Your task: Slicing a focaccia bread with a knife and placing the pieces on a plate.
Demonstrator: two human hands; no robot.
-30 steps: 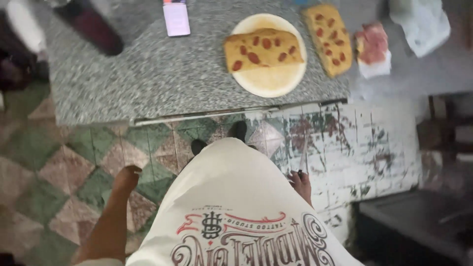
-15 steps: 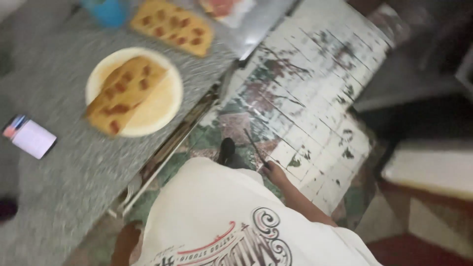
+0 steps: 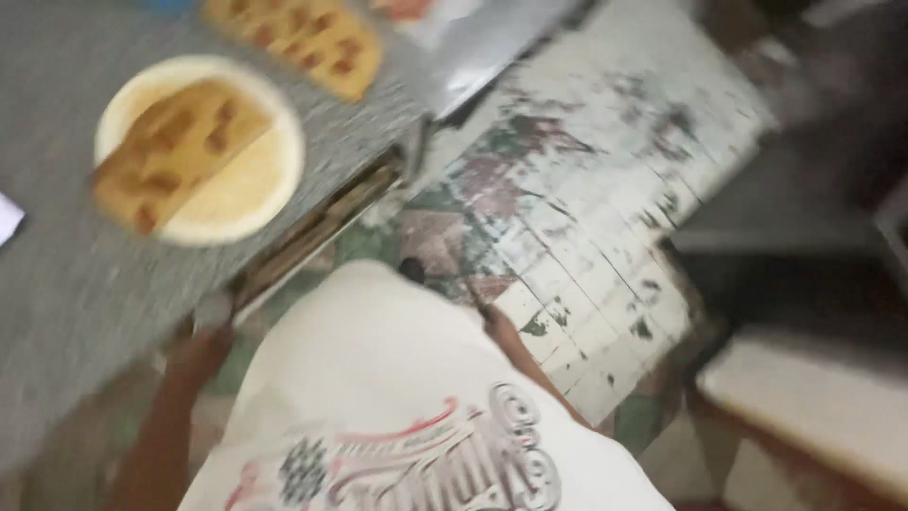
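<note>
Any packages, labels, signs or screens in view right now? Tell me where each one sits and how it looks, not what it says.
Pale flat card or packet: far left edge of the grey speckled counter, cut off by the frame, whitish, blurred.
Crumpled clear wrapper: top edge, beyond the tan rectangular bread slab, something reddish inside.
Printed emblem: on the person's white shirt, red and dark scrollwork.
No signs or screens.

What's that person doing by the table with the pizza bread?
Nobody is holding any food right now. A person in a white printed shirt stands beside a grey speckled counter. Their left hand hangs by the counter's edge, and their right hand hangs at their side. One topped flatbread sits on a pale plate; another lies behind it.
</note>
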